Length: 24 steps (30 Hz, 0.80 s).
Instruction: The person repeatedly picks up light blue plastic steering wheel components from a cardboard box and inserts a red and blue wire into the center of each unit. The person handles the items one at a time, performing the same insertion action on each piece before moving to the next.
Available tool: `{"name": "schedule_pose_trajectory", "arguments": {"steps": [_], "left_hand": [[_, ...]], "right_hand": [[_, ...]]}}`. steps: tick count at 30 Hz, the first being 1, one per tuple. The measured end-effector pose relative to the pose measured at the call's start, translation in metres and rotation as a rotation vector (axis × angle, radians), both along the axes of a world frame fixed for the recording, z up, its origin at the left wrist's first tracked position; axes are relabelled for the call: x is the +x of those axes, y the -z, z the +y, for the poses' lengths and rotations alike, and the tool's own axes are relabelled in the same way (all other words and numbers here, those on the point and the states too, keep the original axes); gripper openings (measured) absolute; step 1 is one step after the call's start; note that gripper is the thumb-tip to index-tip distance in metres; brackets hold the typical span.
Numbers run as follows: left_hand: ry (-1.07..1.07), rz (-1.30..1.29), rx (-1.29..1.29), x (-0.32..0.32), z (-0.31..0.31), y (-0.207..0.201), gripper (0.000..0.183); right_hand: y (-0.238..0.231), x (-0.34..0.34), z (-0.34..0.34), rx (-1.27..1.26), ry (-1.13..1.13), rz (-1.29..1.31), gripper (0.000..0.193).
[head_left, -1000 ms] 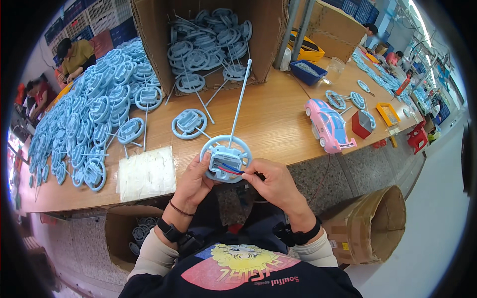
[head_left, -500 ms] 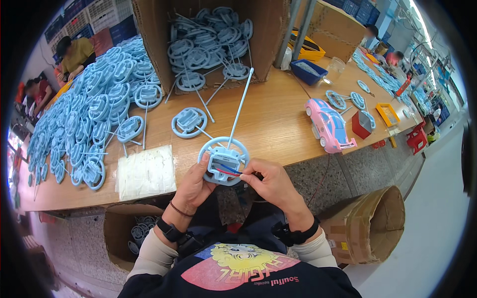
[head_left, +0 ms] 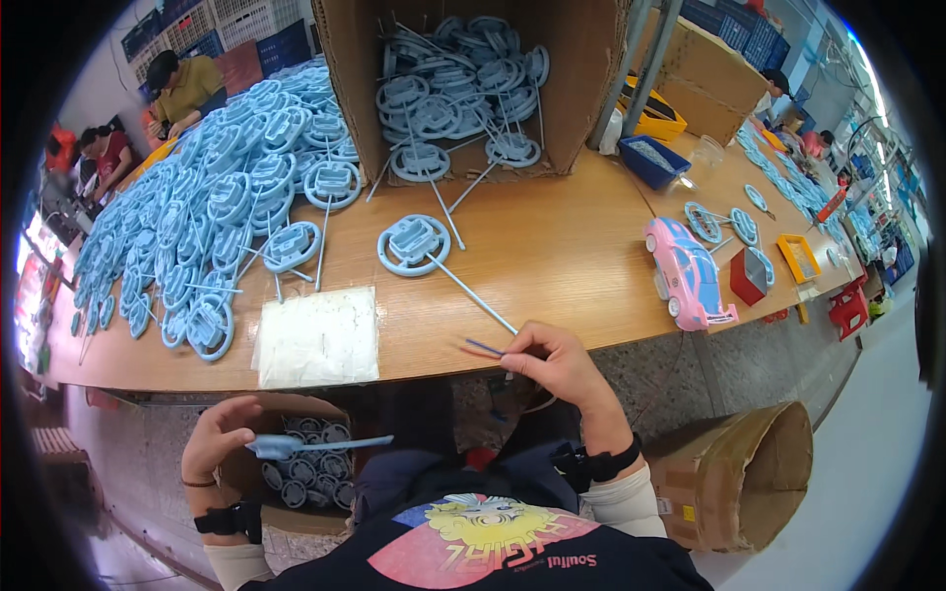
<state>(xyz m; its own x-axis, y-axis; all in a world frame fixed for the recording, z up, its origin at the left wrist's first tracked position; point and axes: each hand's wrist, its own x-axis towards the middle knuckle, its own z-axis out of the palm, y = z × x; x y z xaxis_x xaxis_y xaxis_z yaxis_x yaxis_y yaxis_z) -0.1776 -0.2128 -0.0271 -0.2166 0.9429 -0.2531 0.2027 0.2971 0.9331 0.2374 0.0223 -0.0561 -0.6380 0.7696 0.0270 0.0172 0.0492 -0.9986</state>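
While the left hand (head_left: 222,438) pinches a blue antenna wheel (head_left: 315,445) above the carton (head_left: 296,473), the right hand's (head_left: 562,364) fingers (head_left: 517,352) grip thin wires (head_left: 483,347) at the surface (head_left: 552,256) edge.

The left hand (head_left: 219,433) hangs low at the person's left side, fingers curled in a loose pinch. The right hand (head_left: 557,362) is raised ahead, thumb and forefinger pressed together, wrist bent, forearm angled back toward the body.
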Motion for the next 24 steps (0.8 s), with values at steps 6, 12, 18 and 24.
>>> {"name": "schedule_pose_trajectory", "arguments": {"steps": [6,12,18,24], "left_hand": [[0.032,0.198,0.207,0.043,0.111,-0.024,0.045],[0.511,0.927,0.619,0.093,0.305,-0.001,0.053],[0.856,0.804,0.184,0.089,0.382,-0.001,0.069],[0.749,0.856,0.203,0.108,0.336,-0.045,0.041]], "right_hand": [[0.018,-0.006,0.014,-0.040,0.090,0.116,0.008],[0.031,-0.003,0.005,0.155,0.122,0.016,0.011],[0.020,0.005,-0.005,0.180,0.082,0.047,0.010],[0.015,0.001,-0.007,0.231,0.097,0.022,0.013]]}}
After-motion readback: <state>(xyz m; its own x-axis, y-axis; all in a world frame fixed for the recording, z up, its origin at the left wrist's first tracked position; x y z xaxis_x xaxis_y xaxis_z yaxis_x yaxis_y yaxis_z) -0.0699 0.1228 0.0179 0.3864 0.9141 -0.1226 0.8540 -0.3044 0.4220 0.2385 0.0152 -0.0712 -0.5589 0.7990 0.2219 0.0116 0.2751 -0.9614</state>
